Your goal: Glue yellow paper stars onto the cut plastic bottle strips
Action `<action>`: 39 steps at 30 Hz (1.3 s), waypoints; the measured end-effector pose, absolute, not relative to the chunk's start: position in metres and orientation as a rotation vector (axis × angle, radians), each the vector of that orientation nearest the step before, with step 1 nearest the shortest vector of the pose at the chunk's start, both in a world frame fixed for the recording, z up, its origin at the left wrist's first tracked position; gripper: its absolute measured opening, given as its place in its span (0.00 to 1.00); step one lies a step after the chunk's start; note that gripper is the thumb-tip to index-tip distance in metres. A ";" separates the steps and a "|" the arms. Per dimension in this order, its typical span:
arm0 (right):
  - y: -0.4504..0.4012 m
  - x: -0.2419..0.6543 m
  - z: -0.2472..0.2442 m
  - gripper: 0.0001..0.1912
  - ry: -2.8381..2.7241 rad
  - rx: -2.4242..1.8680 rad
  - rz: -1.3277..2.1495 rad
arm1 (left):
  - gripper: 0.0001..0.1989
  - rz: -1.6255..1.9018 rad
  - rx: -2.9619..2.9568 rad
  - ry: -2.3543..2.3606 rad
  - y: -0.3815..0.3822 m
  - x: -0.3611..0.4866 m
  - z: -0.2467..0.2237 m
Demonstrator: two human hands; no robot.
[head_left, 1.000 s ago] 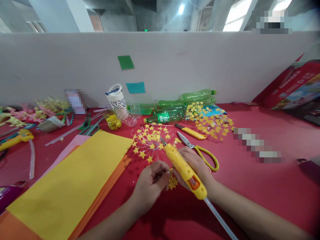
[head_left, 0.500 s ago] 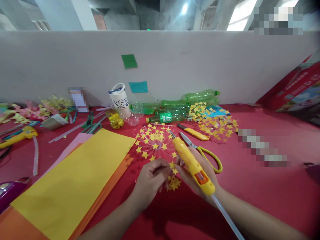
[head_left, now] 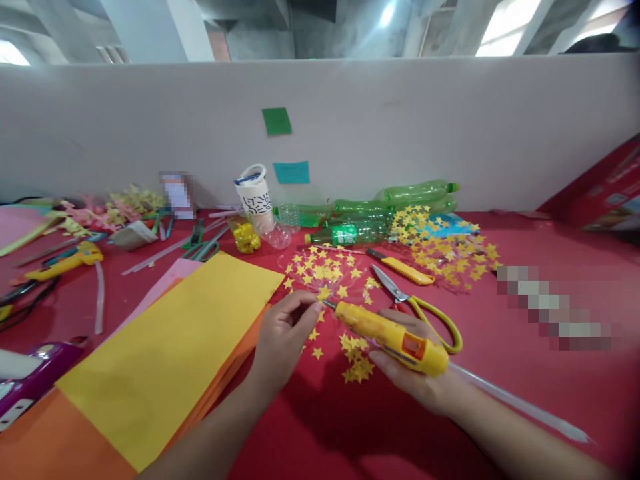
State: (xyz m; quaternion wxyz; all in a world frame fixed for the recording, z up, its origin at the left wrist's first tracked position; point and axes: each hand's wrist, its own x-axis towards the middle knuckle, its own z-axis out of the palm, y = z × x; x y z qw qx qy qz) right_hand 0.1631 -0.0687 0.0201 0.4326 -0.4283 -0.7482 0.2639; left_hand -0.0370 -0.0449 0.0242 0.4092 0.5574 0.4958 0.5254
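Pinching yellow star (head_left: 324, 292) between left fingers (head_left: 306, 320), gripping glue gun (head_left: 375, 325) in right fingers (head_left: 393, 372), apparently for aiming nozzle (head_left: 329, 304) at star.

No words legible. Small green label (head_left: 345, 235) on transparent green plastic bottle (head_left: 373, 230): white marks, too small to read. White cylindrical tumbler with looped handle (head_left: 256, 199): dark glyph-like marks, undeciphered.

A handicraft workshop is recognised here: on the red table (head_left: 545, 387), coloured paper (head_left: 175, 353) is laid to the left of the left hand (head_left: 285, 330), scissors (head_left: 431, 321) and a cutter (head_left: 403, 269) are placed beyond the right hand (head_left: 417, 377), by which a glue gun (head_left: 380, 328) is held, and far ahead of both hands, above a white partition (head_left: 400, 127), concrete pillars (head_left: 143, 30) are seen
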 end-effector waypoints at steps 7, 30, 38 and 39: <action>-0.062 0.165 0.027 0.10 -2.067 -1.007 0.551 | 0.05 1.311 1.365 1.256 -0.048 -0.036 0.025; -0.061 0.163 0.030 0.13 -2.079 -0.918 0.601 | 0.05 1.274 1.346 1.252 -0.049 -0.035 0.026; -0.060 0.164 0.031 0.13 -2.092 -0.944 0.619 | 0.05 1.334 1.623 1.318 -0.048 -0.040 0.027; -0.060 0.165 0.031 0.13 -2.088 -0.960 0.603 | 0.04 1.346 1.686 1.328 -0.049 -0.041 0.028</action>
